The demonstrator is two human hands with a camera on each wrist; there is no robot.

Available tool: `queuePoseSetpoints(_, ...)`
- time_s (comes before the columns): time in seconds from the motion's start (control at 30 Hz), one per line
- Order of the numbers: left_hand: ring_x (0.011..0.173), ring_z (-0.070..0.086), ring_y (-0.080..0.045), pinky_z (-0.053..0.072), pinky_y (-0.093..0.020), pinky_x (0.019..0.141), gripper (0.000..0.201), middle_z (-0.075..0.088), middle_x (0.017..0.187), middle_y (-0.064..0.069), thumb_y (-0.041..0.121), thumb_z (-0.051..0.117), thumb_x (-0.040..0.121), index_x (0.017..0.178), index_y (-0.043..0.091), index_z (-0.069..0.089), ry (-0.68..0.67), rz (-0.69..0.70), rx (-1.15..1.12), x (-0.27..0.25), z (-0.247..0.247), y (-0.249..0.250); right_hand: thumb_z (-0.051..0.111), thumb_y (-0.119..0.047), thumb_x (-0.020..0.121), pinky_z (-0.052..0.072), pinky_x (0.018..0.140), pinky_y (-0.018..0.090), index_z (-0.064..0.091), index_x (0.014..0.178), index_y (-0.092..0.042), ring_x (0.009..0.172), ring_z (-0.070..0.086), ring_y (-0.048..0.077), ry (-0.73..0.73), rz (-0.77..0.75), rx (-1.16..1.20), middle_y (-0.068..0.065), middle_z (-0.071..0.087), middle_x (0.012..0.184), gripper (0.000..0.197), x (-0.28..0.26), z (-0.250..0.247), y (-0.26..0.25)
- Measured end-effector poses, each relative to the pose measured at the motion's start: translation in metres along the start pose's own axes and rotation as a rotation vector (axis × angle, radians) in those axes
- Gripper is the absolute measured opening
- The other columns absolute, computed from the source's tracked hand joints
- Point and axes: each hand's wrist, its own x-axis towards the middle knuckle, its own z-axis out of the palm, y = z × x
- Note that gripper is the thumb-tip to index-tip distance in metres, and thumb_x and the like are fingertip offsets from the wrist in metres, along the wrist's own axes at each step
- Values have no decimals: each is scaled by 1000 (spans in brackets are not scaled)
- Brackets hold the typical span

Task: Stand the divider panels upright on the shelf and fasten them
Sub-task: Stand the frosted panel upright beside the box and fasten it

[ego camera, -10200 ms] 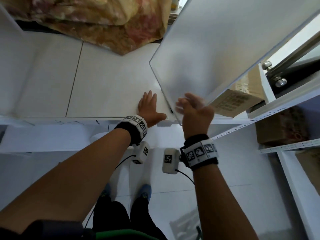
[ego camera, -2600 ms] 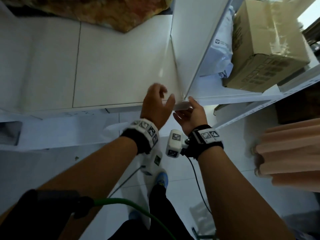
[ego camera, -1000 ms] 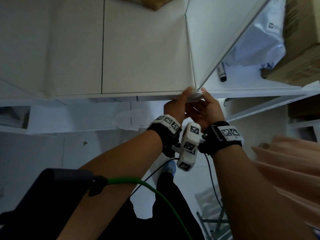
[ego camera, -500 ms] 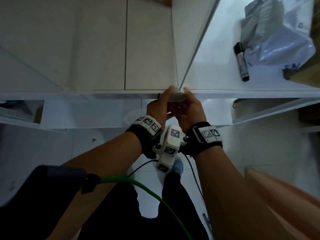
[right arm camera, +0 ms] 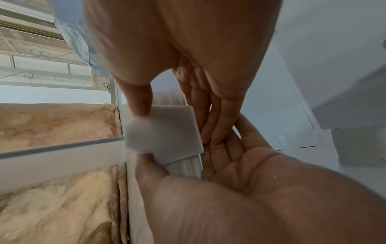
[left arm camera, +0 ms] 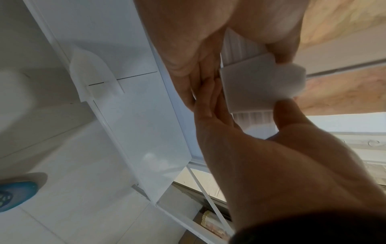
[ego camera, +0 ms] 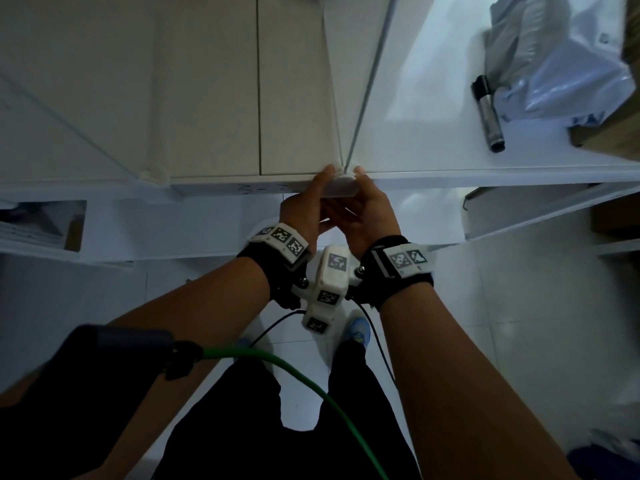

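A white divider panel [ego camera: 367, 81] stands upright on the white shelf [ego camera: 214, 98], seen almost edge-on. At its foot a white plastic clip [ego camera: 341, 187] sits over the shelf's front edge. My left hand [ego camera: 320, 188] and right hand [ego camera: 362, 188] meet at this clip, each pinching it with a thumb on top and fingers underneath. In the left wrist view the clip [left arm camera: 256, 84] lies between my left thumb below and the other hand's thumb above. The right wrist view shows the clip [right arm camera: 165, 133] held the same way against the ribbed edge.
Another divider [ego camera: 69, 123] with its own clip [ego camera: 154, 174] stands further left on the shelf. To the right of the panel lie a marker pen [ego camera: 488, 116], a grey plastic bag [ego camera: 554, 57] and a cardboard box [ego camera: 616, 133]. A green cable [ego camera: 294, 372] hangs by my legs.
The panel, tilted in my right hand ten seconds ago, now stands upright. Both hands came down to the clip at the shelf edge and have stayed on it for the last second.
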Motion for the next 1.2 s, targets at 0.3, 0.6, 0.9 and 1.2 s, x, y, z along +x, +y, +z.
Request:
queuePoseSetpoints(0.3, 103, 72, -22, 62, -45, 82, 58, 76, 107, -10, 56, 76, 77, 114, 12, 72, -59, -19, 61, -5, -2, 7, 66, -35, 89, 54, 92, 49, 59, 122, -3, 101, 68, 36, 3, -3, 40, 25, 67, 114, 47, 0, 2, 2)
queuePoseSetpoints(0.6, 94, 72, -24, 60, -33, 62, 63, 75, 100, -12, 60, 73, 78, 114, 8, 69, -20, -15, 150, -18, 2, 13, 68, -41, 86, 55, 91, 47, 60, 122, -11, 102, 68, 31, 16, 33, -38, 17, 70, 113, 48, -7, 1, -2)
queuePoseSetpoints(0.9, 84, 69, -25, 56, -32, 64, 35, 72, 91, -13, 38, 68, 91, 104, 6, 66, 6, 11, 229, -41, -2, 25, 60, -57, 87, 59, 82, 43, 56, 125, -13, 94, 70, 28, 106, 63, -170, 14, 71, 105, 58, -33, 14, -2)
queuePoseSetpoints(1.2, 82, 63, -23, 56, -39, 81, 16, 68, 83, -10, 20, 64, 89, 87, 6, 72, 94, 379, 685, -64, -24, 60, 46, -52, 95, 54, 88, 46, 53, 124, -6, 100, 62, 31, 103, 56, -275, 17, 64, 107, 55, -65, 53, -2)
